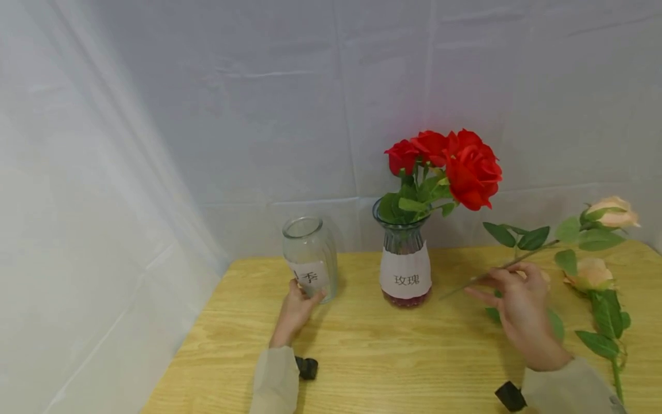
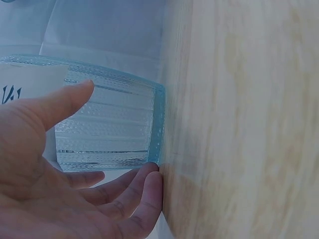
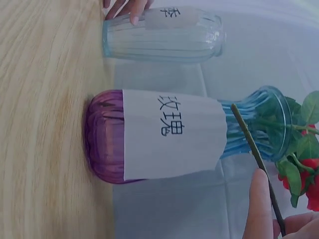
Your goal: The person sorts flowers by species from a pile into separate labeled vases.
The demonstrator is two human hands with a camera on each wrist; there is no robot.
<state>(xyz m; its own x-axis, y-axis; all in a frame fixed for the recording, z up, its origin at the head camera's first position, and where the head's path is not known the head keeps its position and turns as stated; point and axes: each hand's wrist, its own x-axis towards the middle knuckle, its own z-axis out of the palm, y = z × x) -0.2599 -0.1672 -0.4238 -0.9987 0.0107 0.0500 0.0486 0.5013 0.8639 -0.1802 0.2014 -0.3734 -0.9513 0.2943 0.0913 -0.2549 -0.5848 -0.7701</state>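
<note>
My left hand holds a clear glass vase low on its side, the thumb across the front and the fingers at the left. The vase stands upright on the table, with a white paper label partly covered by the hand. On the right, my right hand pinches the stem of a peach rose above the table. Its bare end points left, toward a blue and purple vase, apart from it in the head view. This labelled vase holds several red roses.
More peach roses with green leaves lie at the table's right side, partly hidden by my right hand. Behind the wooden table hangs a pale cloth, which also runs along the left. Both wrists wear small black devices.
</note>
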